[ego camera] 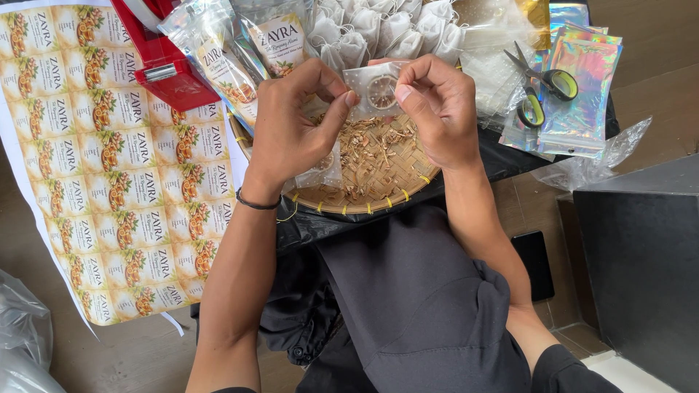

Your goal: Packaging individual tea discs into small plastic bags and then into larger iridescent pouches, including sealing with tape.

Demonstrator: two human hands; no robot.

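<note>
A small clear pouch [373,91] is pinched between the left hand [295,120] and right hand [437,109], held above a woven tray [378,195] of dried herbs [368,156]. Scissors [540,89] are laid on holographic bags [582,87] nearby.

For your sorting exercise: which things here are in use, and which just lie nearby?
In use: left hand, right hand, small clear pouch, woven tray of dried bits.

Lying nearby: scissors, label sheet, red sealer, shiny pouches.
</note>
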